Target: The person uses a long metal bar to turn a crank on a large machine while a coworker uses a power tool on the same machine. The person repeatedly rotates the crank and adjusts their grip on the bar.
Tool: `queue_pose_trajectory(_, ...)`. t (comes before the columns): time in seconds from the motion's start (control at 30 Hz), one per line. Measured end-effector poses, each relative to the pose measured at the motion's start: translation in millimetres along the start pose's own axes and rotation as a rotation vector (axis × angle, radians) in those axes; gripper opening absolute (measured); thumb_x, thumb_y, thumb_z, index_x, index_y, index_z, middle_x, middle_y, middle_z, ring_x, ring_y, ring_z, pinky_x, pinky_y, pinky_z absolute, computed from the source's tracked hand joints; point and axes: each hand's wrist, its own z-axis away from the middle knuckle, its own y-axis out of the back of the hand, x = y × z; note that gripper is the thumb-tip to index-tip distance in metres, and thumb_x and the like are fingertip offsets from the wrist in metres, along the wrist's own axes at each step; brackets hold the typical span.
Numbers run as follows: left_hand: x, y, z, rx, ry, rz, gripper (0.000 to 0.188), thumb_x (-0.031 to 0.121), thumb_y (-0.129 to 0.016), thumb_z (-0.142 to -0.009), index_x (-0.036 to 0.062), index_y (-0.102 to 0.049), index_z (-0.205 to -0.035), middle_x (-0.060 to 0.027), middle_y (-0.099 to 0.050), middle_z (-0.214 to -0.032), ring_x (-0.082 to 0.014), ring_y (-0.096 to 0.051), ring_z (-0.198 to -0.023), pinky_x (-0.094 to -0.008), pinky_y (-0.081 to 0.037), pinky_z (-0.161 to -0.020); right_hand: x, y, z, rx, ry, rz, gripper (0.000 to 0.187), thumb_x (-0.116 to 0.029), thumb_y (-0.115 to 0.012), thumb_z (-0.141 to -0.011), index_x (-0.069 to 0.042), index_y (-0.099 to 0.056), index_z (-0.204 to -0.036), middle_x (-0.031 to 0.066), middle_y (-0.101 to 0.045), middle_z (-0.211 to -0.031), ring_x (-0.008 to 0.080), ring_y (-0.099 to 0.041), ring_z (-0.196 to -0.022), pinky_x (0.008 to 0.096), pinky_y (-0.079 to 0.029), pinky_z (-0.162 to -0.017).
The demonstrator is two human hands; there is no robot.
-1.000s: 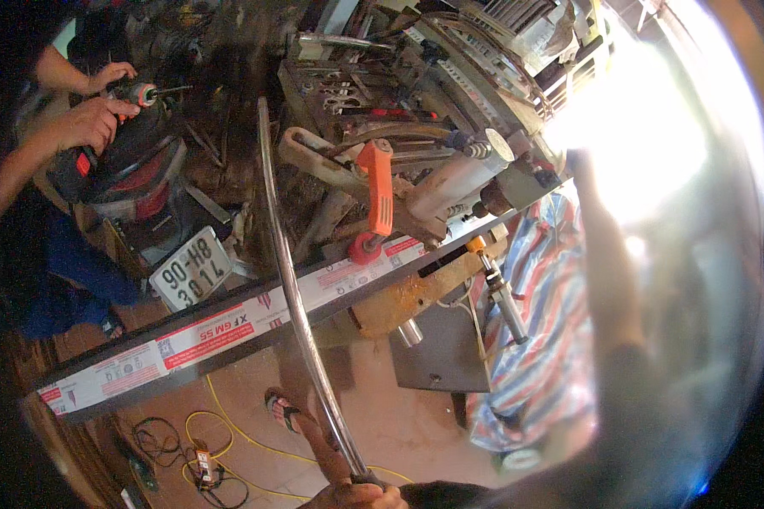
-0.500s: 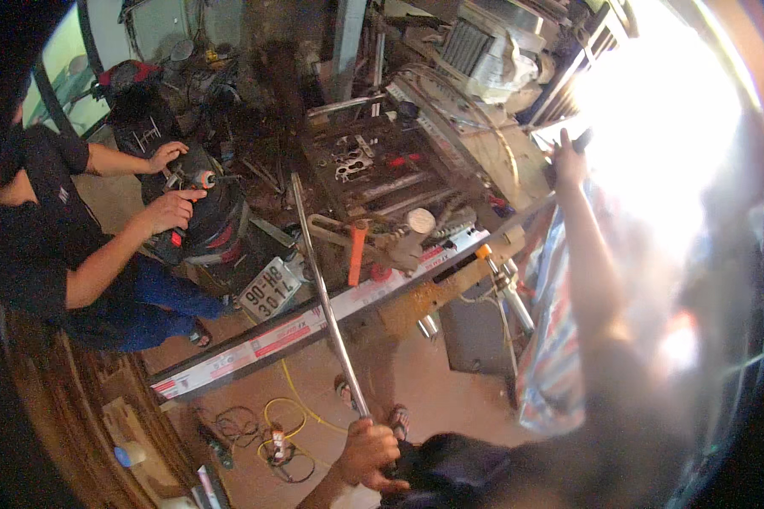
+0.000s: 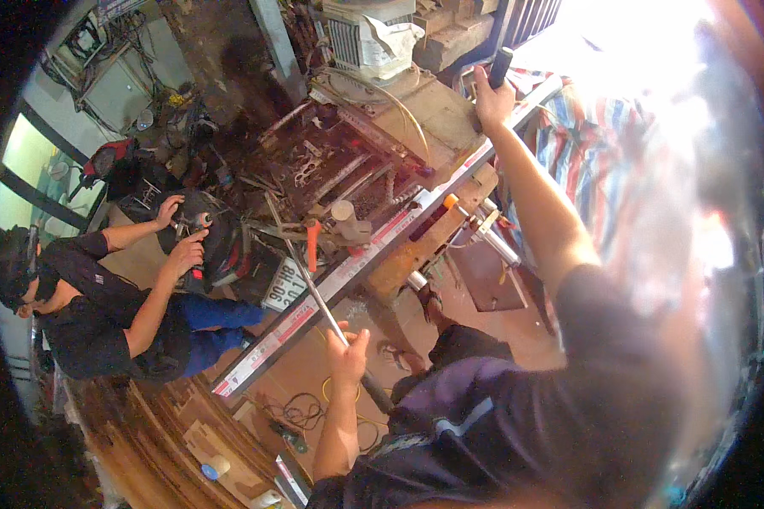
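My left hand (image 3: 346, 356) is closed around a long slim metal rod (image 3: 310, 280) with a dark sleeve at its near end. The rod slants away to the left, crossing over a long square metal tube (image 3: 280, 338) covered in white and red film. Stretched far to the right, my right hand (image 3: 494, 100) grips a short black handle (image 3: 502, 66) close to the tube's far end. What the handle belongs to is not visible. Just beyond the tube lies an orange tool handle (image 3: 312, 246).
A co-worker (image 3: 93, 305) stands at the left, both hands on a power tool (image 3: 197, 227) beside a motorbike (image 3: 225, 254). Beneath the tube is a rusty machine body (image 3: 416, 263) with shiny cylinders. Cables (image 3: 297, 411) lie on the floor; a striped tarp (image 3: 581, 144) hangs at the right.
The view has shifted and turned. My left hand has moved up along the rod, away from its dark end. My right hand still holds the black handle.
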Motion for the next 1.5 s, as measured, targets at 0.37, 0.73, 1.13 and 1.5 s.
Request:
queue_pose_trajectory(0.37, 7.7, -10.6, -0.3, 0.178, -0.086, -0.422, 0.035, 0.009, -0.074, -0.093, 0.0004, -0.052, -0.118, -0.007, -0.058, -0.085, -0.0212, -0.061, -0.072, -0.0401, -0.052, -0.066, -2.4, -6.0, 1.6, 0.068, -0.005, -0.019, 0.041, -0.042, -0.079, -0.102, -0.001, -0.076, -0.102, 0.0062, -0.072, -0.081, 0.0164, -0.065, -0.077, 0.0389, -0.053, -0.075)
queue_pose_trajectory(0.73, -4.2, -9.7, -3.7, 0.199, -0.145, -0.408, 0.028, 0.008, -0.07, -0.093, 0.0021, -0.052, -0.114, -0.0072, -0.059, -0.085, -0.019, -0.061, -0.072, -0.0385, -0.051, -0.065, -7.4, -3.2, 2.8, 0.027, -0.046, -0.055, 0.041, -0.042, -0.079, -0.101, -0.002, -0.077, -0.108, 0.0131, -0.079, -0.092, 0.0279, -0.075, -0.089, 0.0428, -0.055, -0.086)
queue_pose_trajectory(1.13, -0.8, -9.0, -2.6, 0.227, -0.107, -0.421, 0.028, 0.009, -0.069, -0.092, 0.0033, -0.053, -0.114, -0.0075, -0.059, -0.086, -0.0194, -0.061, -0.073, -0.0384, -0.051, -0.067, 1.2, -2.3, -6.2, -0.05, -0.045, -0.095, 0.047, -0.047, -0.08, -0.1, -0.001, -0.077, -0.106, 0.0164, -0.079, -0.091, 0.0308, -0.076, -0.088, 0.0432, -0.056, -0.087)
queue_pose_trajectory(1.5, -21.8, 0.7, -5.0, 0.253, -0.003, -0.409, 0.031, 0.008, -0.072, -0.09, 0.0054, -0.053, -0.115, -0.0038, -0.057, -0.083, -0.0168, -0.06, -0.07, -0.0373, -0.05, -0.064, -4.0, 21.3, -9.6, -0.175, 0.076, -0.062, 0.045, -0.045, -0.079, -0.1, -0.001, -0.078, -0.106, 0.0195, -0.079, -0.089, 0.0346, -0.077, -0.086, 0.0458, -0.057, -0.085)
